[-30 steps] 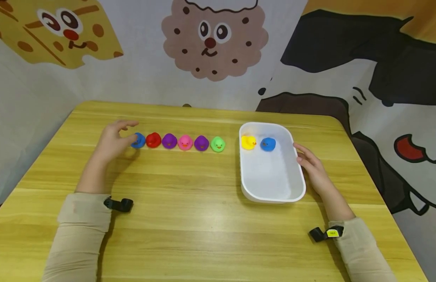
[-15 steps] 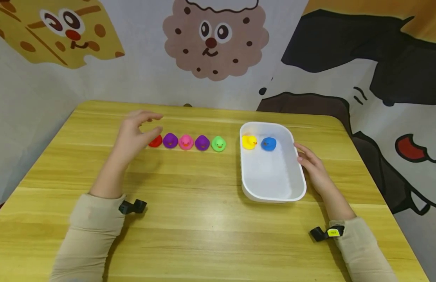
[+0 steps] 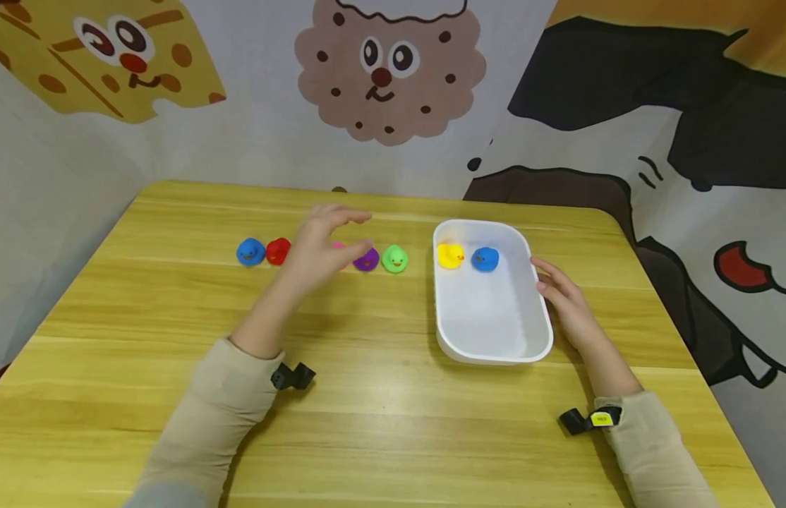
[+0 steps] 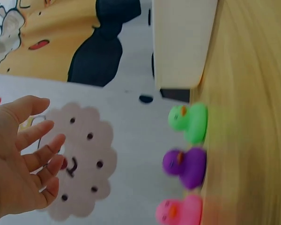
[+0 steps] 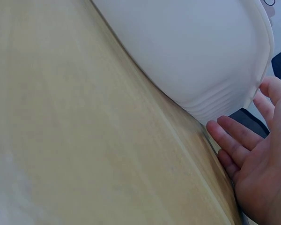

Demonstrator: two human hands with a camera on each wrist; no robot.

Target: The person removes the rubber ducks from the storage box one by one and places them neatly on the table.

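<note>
My left hand [image 3: 319,247] is held above the row of toy ducks, fingers spread and nothing in them. In the head view it covers one purple duck and most of the pink duck [image 4: 180,211]. Just ahead of its fingertips are a purple duck [image 3: 366,259] and a green duck [image 3: 395,259]. Behind it stand a blue duck [image 3: 250,252] and a red duck [image 3: 278,251]. My right hand [image 3: 567,303] rests its fingertips against the right side of a white basin [image 3: 492,356]. Inside the basin are a yellow duck [image 3: 451,255] and a second blue duck [image 3: 485,259].
The wooden table [image 3: 380,437] carries the duck row at left of centre and the basin at right. Behind its far edge rises a wall [image 3: 253,141] with cartoon pictures. Each sleeve has a small black camera at the wrist.
My left hand has moved right along the row, from the blue duck at its left end to over the pink duck, without taking any. The right hand and basin stay put.
</note>
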